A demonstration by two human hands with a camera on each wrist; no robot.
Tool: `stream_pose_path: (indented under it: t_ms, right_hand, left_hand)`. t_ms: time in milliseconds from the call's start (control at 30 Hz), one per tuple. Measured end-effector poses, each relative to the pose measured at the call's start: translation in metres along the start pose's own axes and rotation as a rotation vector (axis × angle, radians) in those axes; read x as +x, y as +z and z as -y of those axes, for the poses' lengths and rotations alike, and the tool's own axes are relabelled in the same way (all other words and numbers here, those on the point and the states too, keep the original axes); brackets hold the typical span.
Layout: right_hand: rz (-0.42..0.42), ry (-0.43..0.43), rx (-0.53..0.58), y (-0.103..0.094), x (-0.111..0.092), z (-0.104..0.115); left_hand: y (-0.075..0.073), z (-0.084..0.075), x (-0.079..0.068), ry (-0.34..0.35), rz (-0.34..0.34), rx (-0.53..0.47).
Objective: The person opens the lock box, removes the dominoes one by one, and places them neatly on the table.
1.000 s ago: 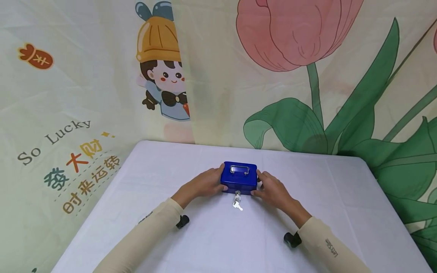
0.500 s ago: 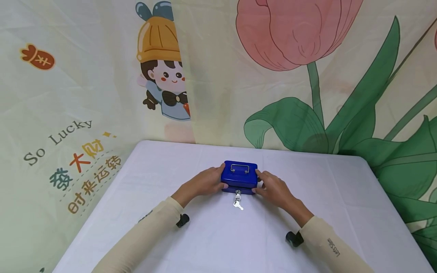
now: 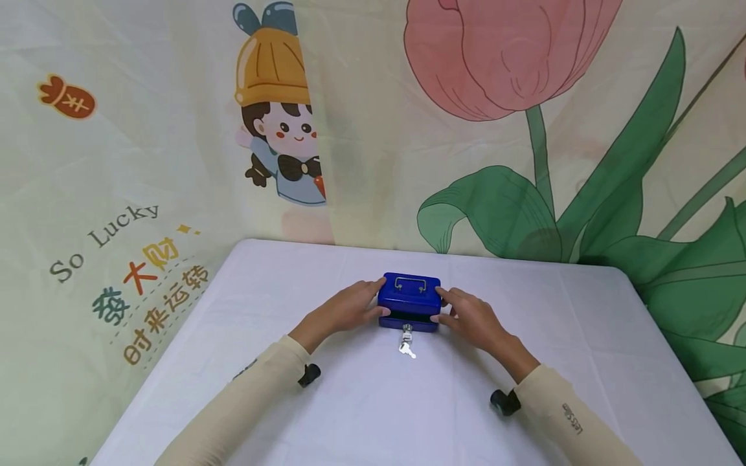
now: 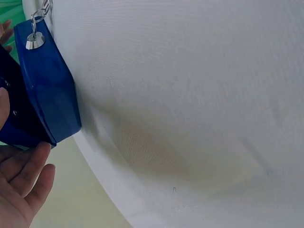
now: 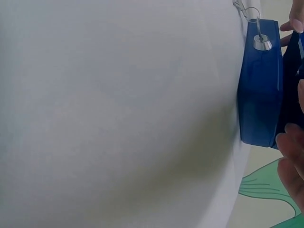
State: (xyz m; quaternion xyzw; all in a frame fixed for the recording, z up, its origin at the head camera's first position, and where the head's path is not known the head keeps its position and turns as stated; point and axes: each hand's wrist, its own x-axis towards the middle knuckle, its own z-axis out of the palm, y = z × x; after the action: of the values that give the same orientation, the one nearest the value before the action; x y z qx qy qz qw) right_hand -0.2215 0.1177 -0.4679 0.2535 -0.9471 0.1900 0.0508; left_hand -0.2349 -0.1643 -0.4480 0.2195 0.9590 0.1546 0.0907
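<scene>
A small blue metal cash box [image 3: 410, 299] sits on the white cloth, its lid tilted up a little with a dark gap along the front. A wire handle [image 3: 410, 283] lies on the lid. My left hand [image 3: 348, 307] holds the lid's left side, thumb at the front edge. On the opposite side my right hand [image 3: 473, 320] holds it likewise. Keys [image 3: 406, 350] hang on a ring from the front lock [image 4: 35, 42], and the lock [image 5: 262, 43] also shows in the right wrist view. The inside of the box is mostly too dark to make out.
The white-covered table [image 3: 373, 401] stretches on all sides of the box. Right behind its far edge hangs a printed backdrop [image 3: 373, 162] with a tulip and a cartoon figure. Black wrist cameras [image 3: 504, 402] protrude below both sleeves.
The lid of the cash box has risen from shut to slightly ajar at the front, with both hands moving up along with it. The keys hang where they were.
</scene>
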Motion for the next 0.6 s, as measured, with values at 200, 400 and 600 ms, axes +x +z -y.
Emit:
stream_pose_path:
  t_ms: [200,400,600]
  right_hand:
    - [0.036,0.033,0.060,-0.007,0.003,0.001]
    - [0.072,0.043,0.133,-0.013,0.009,-0.002]
    - [0.113,0.064,0.194,-0.022,0.017,-0.004]
  left_hand:
    - [-0.003,0.000,-0.003,0.008,-0.011,-0.011]
    - [-0.006,0.001,-0.002,0.014,-0.023,-0.020]
    - [-0.008,0.003,0.001,0.017,-0.048,-0.054]
